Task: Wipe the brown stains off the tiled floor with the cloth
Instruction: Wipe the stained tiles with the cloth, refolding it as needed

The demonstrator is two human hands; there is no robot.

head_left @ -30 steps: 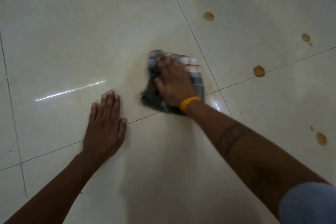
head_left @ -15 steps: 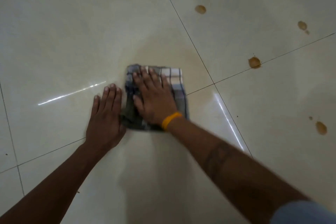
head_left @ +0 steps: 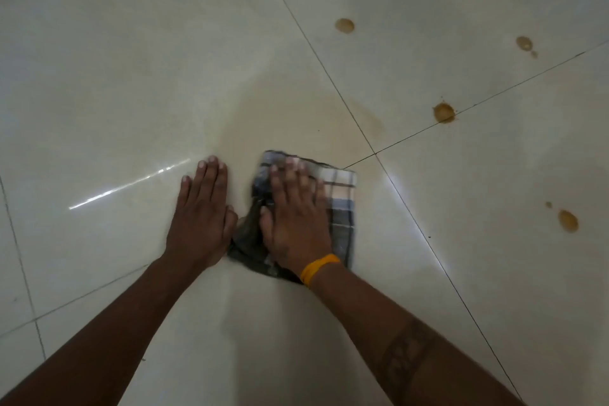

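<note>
A glossy, pale tiled floor (head_left: 99,76) fills the view, crossed by thin dark grout lines. A faint yellowish smear (head_left: 296,122) spreads just beyond the hands. Two bare forearms reach in from the bottom edge. The checked cloth (head_left: 342,201), folded into a rough pad, lies on the floor near where four tiles meet. The right hand (head_left: 298,217), a yellow wristband (head_left: 318,269) at its wrist, presses flat on the cloth, fingers (head_left: 290,171) straight and spread, not curled round it. The left hand (head_left: 201,217) lies flat on bare tile just beside the cloth, fingers straight, holding nothing, seemingly propping the body. Four brown stains sit apart to the right: one at the grout line (head_left: 444,112), one far off (head_left: 344,25), one near the right edge (head_left: 524,43) and one lower right (head_left: 568,220). To wipe well, keep the whole palm weighted on the cloth, sweep through the smear toward the nearest stain, and turn to a clean fold so brown is lifted, not spread.
</note>
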